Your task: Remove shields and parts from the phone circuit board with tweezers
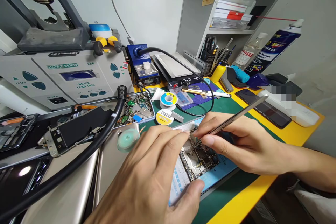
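A phone circuit board [201, 159] with metal shields lies on a blue-and-white printed pad [217, 178]. My left hand [154, 168] arches over its left side, fingertips at the far edge and thumb at the near edge, steadying the board between them. In my right hand [238, 143] is a pair of slim metal tweezers [236, 115], with a row of small holes along the shank. They slant up to the right, pinched between thumb and fingers, with the tip down at the board's upper part. My fingers partly cover that spot, so exact contact cannot be told.
A hot-air station [78, 77] stands back left, its black hose [105, 140] curving across the left side. Beyond my hands are solder reels [168, 99], a tray of scrap boards [136, 108] and a heating plate [181, 66]. A black phone [262, 106] lies to the right.
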`<state>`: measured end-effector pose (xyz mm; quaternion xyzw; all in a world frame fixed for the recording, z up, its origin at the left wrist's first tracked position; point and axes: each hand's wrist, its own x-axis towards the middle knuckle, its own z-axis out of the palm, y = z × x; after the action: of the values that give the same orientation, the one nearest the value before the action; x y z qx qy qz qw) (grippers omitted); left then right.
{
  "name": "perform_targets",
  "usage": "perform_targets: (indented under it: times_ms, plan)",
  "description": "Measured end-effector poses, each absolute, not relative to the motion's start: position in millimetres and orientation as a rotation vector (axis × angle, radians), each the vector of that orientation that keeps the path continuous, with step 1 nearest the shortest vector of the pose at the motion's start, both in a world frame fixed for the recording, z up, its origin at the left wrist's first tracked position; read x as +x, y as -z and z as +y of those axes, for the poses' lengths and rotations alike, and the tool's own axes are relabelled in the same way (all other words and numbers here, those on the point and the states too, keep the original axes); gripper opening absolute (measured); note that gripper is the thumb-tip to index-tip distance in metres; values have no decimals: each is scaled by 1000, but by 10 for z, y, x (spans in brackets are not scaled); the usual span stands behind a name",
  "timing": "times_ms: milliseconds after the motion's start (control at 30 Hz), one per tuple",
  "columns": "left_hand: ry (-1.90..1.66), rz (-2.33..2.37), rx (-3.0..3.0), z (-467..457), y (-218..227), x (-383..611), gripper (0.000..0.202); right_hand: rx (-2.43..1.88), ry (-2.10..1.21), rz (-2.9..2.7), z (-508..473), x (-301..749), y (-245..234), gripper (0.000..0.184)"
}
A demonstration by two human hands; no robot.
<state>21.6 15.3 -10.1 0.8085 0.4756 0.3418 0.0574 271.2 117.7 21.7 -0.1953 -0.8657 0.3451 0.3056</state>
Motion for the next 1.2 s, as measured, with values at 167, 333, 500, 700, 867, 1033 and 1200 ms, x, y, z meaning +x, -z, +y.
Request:
perform_targets:
  times_ms: [167,333,500,700,867,1033,1200]
  plan:
    - [-1050,1456,2454,142,100,209,49,-562,-967,-2253,1151,2719,-249,11]
    - [-1041,1461,2471,129,148,192,48,-723,-1038,-2162,1132,2718,-278,29]
    - [-1046,1504,2493,129,178,220,47,-905,-1271,-2020,1145,2714,-268,57]
    - [-1048,1492,2509,160,154,224,44,-950,-1474,-1986,1174,2742,-232,57]
    - [-1062,1487,2556,169,186,221,44,-1015,-1665,-1893,1204,2742,-267,58]
    - [-1081,1518,2599,147,205,231,44,-974,-1586,-1881,1189,2724,-322,57]
    - [-1091,1508,2583,142,201,235,39,-913,-1229,-1935,1186,2739,-357,66]
